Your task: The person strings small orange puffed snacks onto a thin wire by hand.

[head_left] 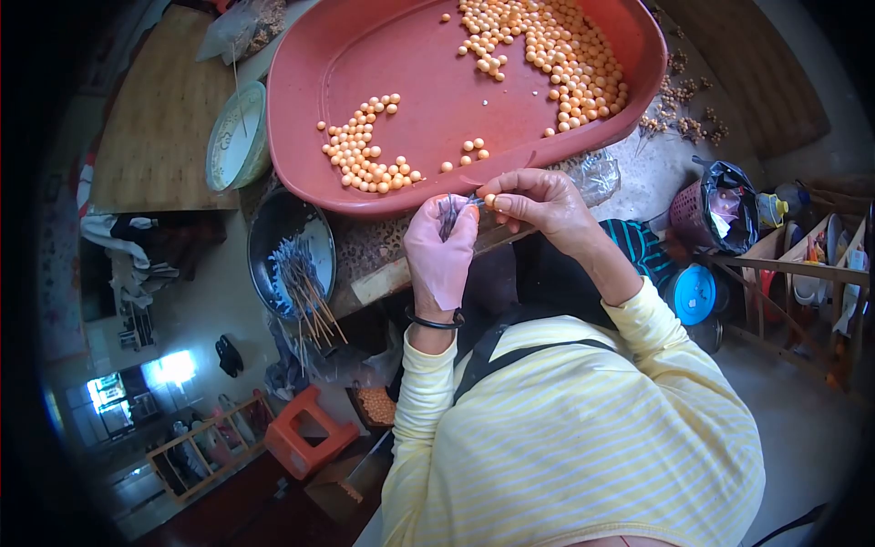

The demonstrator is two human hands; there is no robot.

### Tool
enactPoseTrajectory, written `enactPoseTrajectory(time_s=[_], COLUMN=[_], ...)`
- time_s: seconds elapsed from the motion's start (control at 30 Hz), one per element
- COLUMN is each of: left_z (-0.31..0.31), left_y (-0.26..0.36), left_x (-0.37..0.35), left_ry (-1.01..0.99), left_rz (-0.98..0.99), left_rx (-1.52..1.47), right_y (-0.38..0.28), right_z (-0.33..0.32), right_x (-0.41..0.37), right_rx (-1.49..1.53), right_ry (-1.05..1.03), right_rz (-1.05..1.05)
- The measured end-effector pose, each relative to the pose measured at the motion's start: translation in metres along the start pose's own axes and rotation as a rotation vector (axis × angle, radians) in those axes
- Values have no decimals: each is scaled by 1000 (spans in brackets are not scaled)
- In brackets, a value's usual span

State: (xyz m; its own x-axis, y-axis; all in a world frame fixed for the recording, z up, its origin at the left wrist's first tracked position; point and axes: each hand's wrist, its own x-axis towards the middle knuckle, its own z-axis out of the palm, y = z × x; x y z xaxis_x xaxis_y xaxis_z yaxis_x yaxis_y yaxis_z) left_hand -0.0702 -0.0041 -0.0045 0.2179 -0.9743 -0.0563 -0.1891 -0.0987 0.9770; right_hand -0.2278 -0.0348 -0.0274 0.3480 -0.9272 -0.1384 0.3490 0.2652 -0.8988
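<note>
While the left hand (437,255) clutches some thin stems (448,215), the right hand (550,206) pinches an orange bead (489,201), kinda right in the gap between them.

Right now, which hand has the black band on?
The left hand, gripping thin dark strands: the black band circles its wrist. The right hand, pinching an orange ball, has none.
</note>
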Motion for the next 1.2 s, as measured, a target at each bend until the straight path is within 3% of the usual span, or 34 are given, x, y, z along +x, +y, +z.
enactPoseTrajectory(time_s=[0.3,0.6,0.8,0.93,1.1,1.2], left_z=[1,7,19,24,36,36], left_y=[-2,-1,-13,-17,-4,-5], left_x=[-2,-6,-15,-23,-40,-42], left_ry=[25,82,73,-9,-137,-135], left_rz=[48,246,295,7,-195,-186], left_rx=[37,319,222,-123,-381,-362], right_y=[-1,4,4,4,1,2], right_z=[3,5,-3,-4,-16,-16], right_x=[-3,-4,-7,-13,-34,-37], right_rx=[-37,-140,-103,1,-116,-128], right_ry=[33,42,35,65,91,91], right_rz=[4,-107,-56,-25,-92,-93])
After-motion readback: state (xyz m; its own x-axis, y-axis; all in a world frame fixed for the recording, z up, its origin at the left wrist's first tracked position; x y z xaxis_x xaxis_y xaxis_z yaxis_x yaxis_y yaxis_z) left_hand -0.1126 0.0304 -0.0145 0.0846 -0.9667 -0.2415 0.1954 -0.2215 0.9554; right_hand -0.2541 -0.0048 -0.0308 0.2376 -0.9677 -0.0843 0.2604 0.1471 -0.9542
